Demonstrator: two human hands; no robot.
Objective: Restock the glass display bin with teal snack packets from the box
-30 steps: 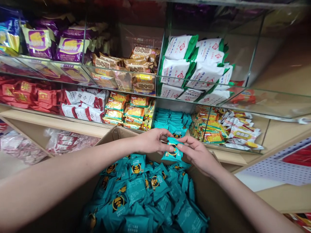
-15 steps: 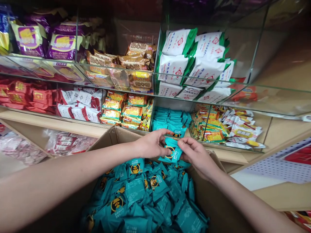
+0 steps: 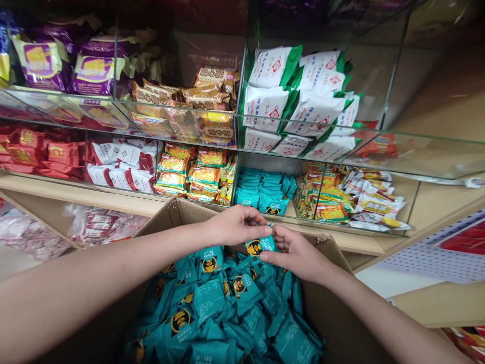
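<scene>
My left hand [image 3: 237, 225] and my right hand [image 3: 293, 252] meet over the far end of an open cardboard box [image 3: 178, 210]. Both pinch one teal snack packet [image 3: 258, 246] with a gold and black round logo, held between the fingertips just above the heap. The box is filled with several loose teal packets [image 3: 227, 308] of the same kind. Straight ahead, behind a glass front, a shelf compartment [image 3: 265, 189] holds a stack of the same teal packets.
Glass-fronted shelves [image 3: 417, 156] carry purple bags, brown packets [image 3: 206, 96], white and green bags [image 3: 303, 101], red packs [image 3: 41, 151], red and white packs, orange packets [image 3: 197, 174] and mixed yellow packets [image 3: 348, 197]. A wooden ledge [image 3: 76, 192] runs under them.
Both hands have lowered with the teal packet, from in front of the teal compartment down to just above the heap in the box. The packet now shows less between the fingers.
</scene>
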